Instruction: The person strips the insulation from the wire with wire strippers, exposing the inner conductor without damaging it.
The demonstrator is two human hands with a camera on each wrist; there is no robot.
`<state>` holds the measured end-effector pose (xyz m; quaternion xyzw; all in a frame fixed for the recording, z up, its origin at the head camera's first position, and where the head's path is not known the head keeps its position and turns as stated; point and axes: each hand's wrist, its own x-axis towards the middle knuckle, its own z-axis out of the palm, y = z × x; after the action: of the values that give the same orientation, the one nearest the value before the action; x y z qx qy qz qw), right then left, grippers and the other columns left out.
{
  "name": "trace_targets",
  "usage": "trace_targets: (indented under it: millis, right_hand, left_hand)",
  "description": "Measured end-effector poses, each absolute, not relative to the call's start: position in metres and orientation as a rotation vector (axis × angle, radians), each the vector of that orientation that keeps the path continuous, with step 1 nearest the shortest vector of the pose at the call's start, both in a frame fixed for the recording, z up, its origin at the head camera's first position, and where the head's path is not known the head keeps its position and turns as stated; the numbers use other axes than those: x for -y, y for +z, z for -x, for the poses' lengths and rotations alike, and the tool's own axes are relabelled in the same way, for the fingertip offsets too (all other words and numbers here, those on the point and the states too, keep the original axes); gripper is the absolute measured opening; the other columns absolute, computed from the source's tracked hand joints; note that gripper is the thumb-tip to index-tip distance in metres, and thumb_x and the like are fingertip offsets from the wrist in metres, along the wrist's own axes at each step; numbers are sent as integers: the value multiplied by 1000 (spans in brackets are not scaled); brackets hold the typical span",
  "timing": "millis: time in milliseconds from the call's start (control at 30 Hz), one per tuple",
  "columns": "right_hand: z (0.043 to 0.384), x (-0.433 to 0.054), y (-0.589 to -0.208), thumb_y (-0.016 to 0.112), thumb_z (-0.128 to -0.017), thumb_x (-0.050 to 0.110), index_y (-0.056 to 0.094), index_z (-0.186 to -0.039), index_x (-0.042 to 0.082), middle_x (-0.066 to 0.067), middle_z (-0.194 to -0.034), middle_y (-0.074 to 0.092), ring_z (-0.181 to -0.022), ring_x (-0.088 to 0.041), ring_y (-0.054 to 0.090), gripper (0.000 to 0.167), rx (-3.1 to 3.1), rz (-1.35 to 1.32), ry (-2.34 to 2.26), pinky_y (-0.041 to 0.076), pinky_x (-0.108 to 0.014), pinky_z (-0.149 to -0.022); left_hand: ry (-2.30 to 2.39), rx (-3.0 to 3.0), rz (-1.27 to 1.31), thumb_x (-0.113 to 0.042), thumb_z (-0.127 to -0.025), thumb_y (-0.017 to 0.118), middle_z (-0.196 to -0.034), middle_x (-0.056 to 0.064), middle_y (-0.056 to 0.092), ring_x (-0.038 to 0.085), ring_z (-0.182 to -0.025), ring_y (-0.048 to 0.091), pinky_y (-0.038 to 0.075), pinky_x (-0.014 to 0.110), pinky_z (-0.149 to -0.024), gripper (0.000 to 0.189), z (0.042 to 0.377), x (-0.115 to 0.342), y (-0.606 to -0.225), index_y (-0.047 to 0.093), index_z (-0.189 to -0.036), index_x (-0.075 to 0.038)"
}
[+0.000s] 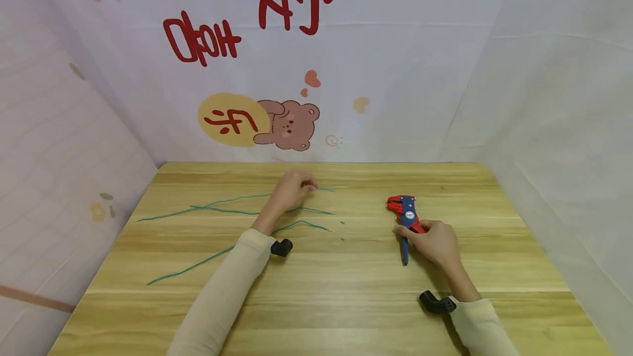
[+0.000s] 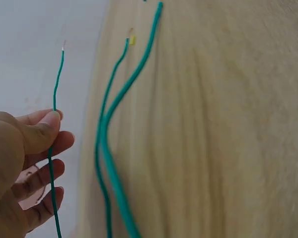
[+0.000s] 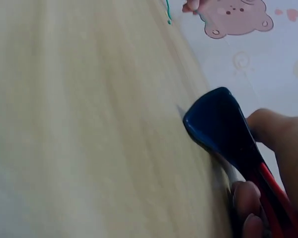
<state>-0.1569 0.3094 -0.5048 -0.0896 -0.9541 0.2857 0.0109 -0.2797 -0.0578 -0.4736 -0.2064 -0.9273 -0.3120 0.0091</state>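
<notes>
At the far left of the tabletop, my left hand [image 1: 290, 190] pinches a thin green wire [image 2: 55, 89] between thumb and index finger, close to one end. That end looks stripped, with a short pale tip [image 2: 63, 48]. Two more green wires [image 1: 306, 223] lie on the table under and beside the left forearm. On the right, my right hand [image 1: 437, 240] holds a red and blue wire stripper [image 1: 409, 215] by its handles, its head pointing away from me. In the right wrist view, a blue handle end [image 3: 218, 124] sticks out past the fingers.
Small green insulation scraps [image 1: 342, 222] and a tiny yellow piece [image 2: 132, 40] lie near the wire ends. The wooden table [image 1: 346, 301] meets a white printed cloth [image 1: 395, 70] at the back. Black devices [image 1: 437, 303] sit at both wrists.
</notes>
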Motion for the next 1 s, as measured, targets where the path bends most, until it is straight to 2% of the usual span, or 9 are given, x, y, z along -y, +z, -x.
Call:
trace_targets:
  millis: [233,433,633,767,867,1000]
  right_hand:
    - [151,-299,-498,71,-84,68,49,-67,13,3,-59,38,-55,-17,41,62,2943,262,766,25,-28,-49]
    - [148,-297,-498,76,-82,65,54,-70,12,2,-61,37,-56,-16,39,59,2839,321,737,23,-28,-50]
    - [144,-302,-499,84,-78,55,69,-78,3,-10,-71,56,-67,-24,51,54,2747,336,702,31,-30,-56]
    - [144,-304,-497,86,-77,54,75,-87,-1,-19,-85,66,-75,-29,58,57,2742,328,697,37,-31,-59]
    - [145,-305,-496,84,-78,56,75,-93,-1,-20,-89,68,-76,-28,59,60,2777,330,712,37,-30,-59]
    - [147,-305,-497,79,-81,60,73,-102,-1,-18,-92,67,-76,-26,57,65,2849,339,716,37,-29,-58]
  left_hand:
    - [-939,2954,675,-14,-98,70,-94,3,71,18,-88,61,52,37,-82,8,281,53,-486,78,-96,-12]
    - [-1013,2943,624,-11,-96,72,-89,4,69,19,-85,60,50,36,-79,8,278,50,-490,78,-92,-11]
    - [-979,2992,588,-10,-95,71,-87,3,67,18,-84,59,49,34,-76,10,278,45,-493,77,-89,-14]
    - [-946,3016,557,-11,-95,71,-88,2,68,20,-90,60,49,36,-83,10,279,43,-493,77,-89,-17]
    - [-937,3020,548,-11,-94,71,-88,2,69,21,-93,60,48,39,-89,9,278,45,-492,77,-89,-16]
    - [-951,3011,560,-12,-93,72,-92,3,71,23,-96,62,50,41,-89,6,275,50,-488,77,-90,-16]
